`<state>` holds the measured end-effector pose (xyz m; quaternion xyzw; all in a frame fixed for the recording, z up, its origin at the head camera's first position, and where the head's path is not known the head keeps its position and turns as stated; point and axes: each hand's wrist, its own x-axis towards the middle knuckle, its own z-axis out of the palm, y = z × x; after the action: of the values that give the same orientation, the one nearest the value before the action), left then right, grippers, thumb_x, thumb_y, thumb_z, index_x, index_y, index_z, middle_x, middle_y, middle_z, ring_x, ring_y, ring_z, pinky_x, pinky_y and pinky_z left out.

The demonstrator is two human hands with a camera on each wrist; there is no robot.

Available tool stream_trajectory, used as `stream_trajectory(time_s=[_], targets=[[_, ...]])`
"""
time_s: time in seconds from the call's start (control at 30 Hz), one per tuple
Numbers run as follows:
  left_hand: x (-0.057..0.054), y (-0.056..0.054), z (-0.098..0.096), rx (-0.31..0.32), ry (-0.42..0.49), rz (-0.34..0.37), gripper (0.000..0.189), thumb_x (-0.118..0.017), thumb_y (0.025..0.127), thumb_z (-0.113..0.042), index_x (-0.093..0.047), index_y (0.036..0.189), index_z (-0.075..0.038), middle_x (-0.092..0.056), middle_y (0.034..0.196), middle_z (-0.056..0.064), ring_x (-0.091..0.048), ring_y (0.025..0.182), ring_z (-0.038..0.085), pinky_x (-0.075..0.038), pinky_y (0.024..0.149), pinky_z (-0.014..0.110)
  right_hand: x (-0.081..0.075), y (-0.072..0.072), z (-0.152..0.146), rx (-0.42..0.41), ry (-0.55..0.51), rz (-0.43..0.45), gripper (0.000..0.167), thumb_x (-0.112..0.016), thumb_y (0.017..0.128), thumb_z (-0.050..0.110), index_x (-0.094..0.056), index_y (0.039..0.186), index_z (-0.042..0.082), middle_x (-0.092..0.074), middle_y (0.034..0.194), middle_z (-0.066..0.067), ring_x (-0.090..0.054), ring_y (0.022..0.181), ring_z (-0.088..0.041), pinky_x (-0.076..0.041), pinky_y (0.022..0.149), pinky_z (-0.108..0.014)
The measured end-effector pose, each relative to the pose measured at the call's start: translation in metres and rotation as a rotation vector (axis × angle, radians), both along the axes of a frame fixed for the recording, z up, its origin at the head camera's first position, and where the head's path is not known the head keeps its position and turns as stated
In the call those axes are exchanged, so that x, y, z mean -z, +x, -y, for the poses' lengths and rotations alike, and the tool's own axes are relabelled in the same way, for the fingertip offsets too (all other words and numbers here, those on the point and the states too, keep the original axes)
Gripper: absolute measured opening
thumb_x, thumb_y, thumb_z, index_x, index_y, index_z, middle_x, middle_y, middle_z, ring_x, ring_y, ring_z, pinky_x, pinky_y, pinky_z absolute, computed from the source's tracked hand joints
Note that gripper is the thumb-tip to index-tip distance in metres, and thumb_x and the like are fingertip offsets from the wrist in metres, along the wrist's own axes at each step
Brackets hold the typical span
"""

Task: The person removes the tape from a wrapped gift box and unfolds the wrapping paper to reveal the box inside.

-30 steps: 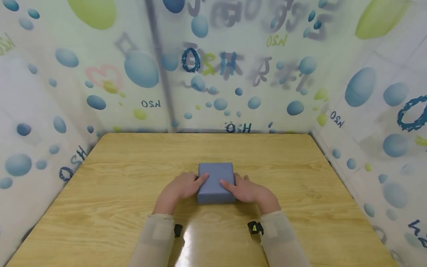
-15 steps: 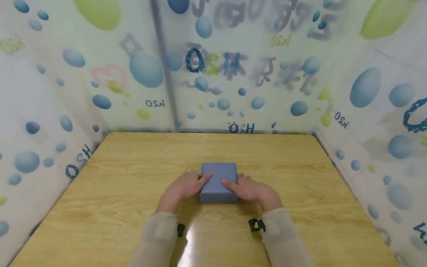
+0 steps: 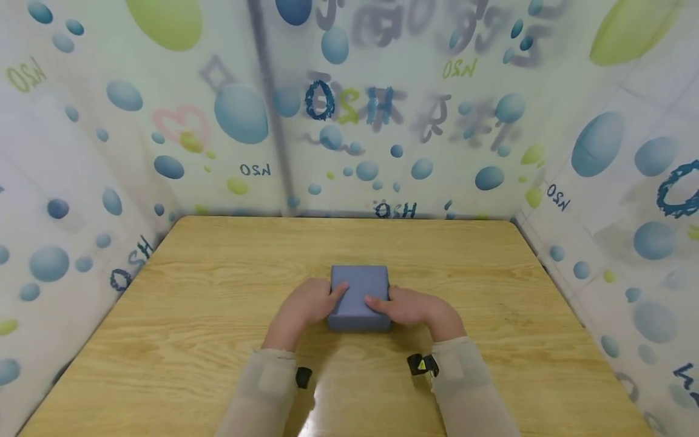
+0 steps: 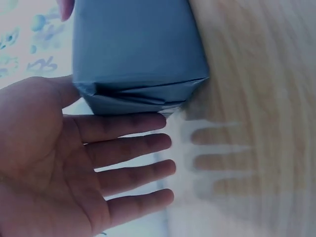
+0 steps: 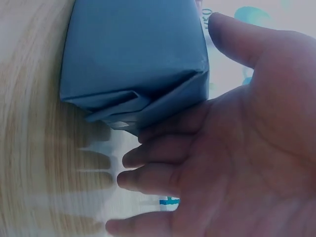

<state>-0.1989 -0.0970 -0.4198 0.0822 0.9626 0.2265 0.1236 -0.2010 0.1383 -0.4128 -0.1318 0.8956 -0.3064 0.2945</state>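
Being touched by the left hand (image 3: 307, 301) and right hand (image 3: 413, 306), fingers (image 4: 129, 148) spread, the blue wrapped box (image 3: 354, 305) could be dropped if squeezed too softly.

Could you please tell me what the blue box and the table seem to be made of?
The box looks wrapped in smooth paper or thin plastic with a soft sheen, given its folded, creased ends. The table seems wood or wood-look laminate with a glossy finish, given its grain and bright reflection.
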Motion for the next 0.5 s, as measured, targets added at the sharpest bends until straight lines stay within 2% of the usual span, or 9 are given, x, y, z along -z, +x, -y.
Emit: stream_trajectory(time_s=[0.13,0.23,0.37,0.5], targets=[[-0.0041,0.0039,-0.0024,-0.016,-0.003,0.020,0.057,-0.042,0.114,-0.048,-0.063,0.078,-0.010,-0.046,0.064,0.001,-0.048,0.057,0.016,-0.040,0.058,0.031,-0.0004,-0.0007,-0.0007,-0.005,-0.068,0.024,0.083,-0.042,0.112,0.058,-0.028,0.166,-0.002,-0.047,0.164,-0.022,-0.046,0.152,-0.038,-0.035,0.127,-0.060],[-0.0046,0.0054,-0.0037,-0.009,0.006,0.033,0.055,-0.044,0.114,-0.048,-0.072,0.097,-0.004,-0.055,0.071,0.004,-0.054,0.065,0.018,-0.044,0.064,0.033,-0.0008,-0.0013,-0.0015,-0.008,-0.096,0.034,0.080,-0.040,0.112,0.057,-0.026,0.168,0.001,-0.046,0.165,-0.021,-0.044,0.153,-0.038,-0.033,0.128,-0.060],[-0.0028,0.0074,-0.0037,0.005,0.023,0.036,0.055,-0.047,0.113,-0.049,-0.074,0.120,-0.002,-0.066,0.084,0.005,-0.059,0.073,0.019,-0.047,0.070,0.035,0.0013,-0.0009,-0.0038,-0.012,-0.092,0.038,0.079,-0.040,0.113,0.057,-0.027,0.168,0.002,-0.048,0.164,-0.020,-0.046,0.152,-0.037,-0.034,0.127,-0.060],[-0.0010,0.0080,-0.0030,-0.020,0.062,0.041,0.053,-0.054,0.110,-0.051,-0.075,0.111,-0.002,-0.064,0.082,0.006,-0.057,0.071,0.019,-0.047,0.067,0.036,0.0042,-0.0008,-0.0060,-0.007,-0.075,0.026,0.080,-0.040,0.112,0.058,-0.029,0.167,0.001,-0.050,0.162,-0.021,-0.048,0.150,-0.037,-0.036,0.125,-0.060]])
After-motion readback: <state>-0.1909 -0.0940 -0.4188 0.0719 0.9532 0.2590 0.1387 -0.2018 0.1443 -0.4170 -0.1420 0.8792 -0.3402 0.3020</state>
